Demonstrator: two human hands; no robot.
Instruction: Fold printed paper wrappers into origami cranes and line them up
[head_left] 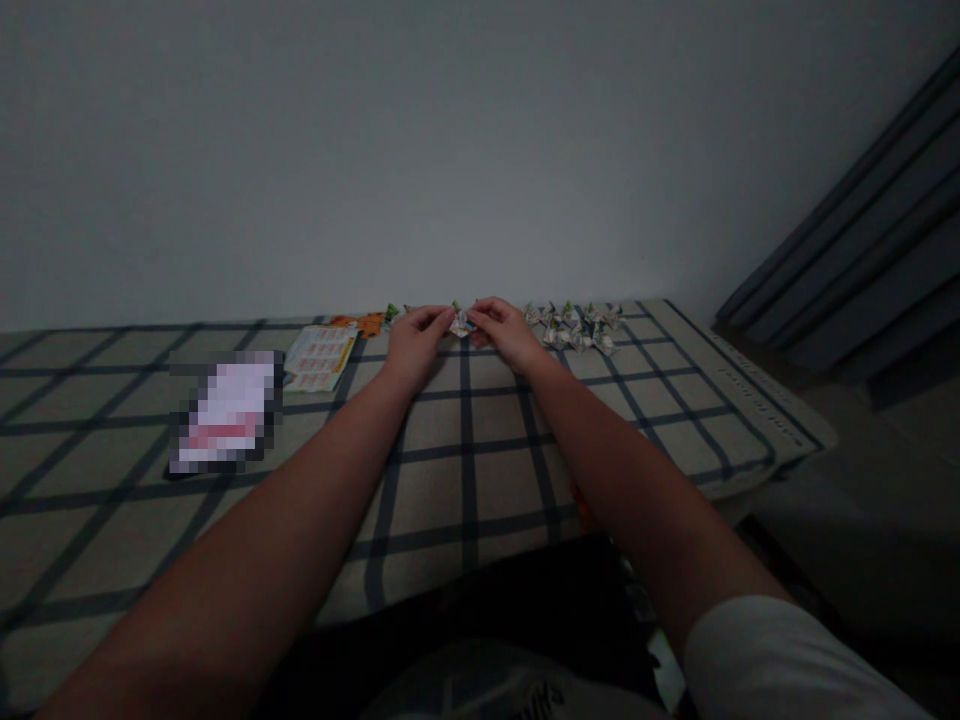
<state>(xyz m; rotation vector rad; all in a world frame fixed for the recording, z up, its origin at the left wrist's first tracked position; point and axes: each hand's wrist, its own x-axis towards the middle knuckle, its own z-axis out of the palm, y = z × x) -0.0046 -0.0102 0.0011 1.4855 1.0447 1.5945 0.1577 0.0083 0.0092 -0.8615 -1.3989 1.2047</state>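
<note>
Both my arms reach out over the checked cloth to its far side, by the wall. A small folded paper piece [460,325], whitish with coloured print, is pinched between my two hands. My left hand [417,338] grips its left side with thumb and fingertips. On its right side, the thumb and fingers of my right hand [504,328] are closed. Just right of my right hand lies a cluster of several similar pointed folded paper pieces [576,326]. Bits of green and white paper [391,313] show behind my left hand, partly hidden by it.
Left of my hands lie a printed sheet [321,358] with rows of small blocks and an orange patterned item [367,325]. Nearer is a pixelated device-like slab [229,412]. The checked cloth [510,470] meets a plain wall [465,150]; a dark curtain [862,220] hangs at right.
</note>
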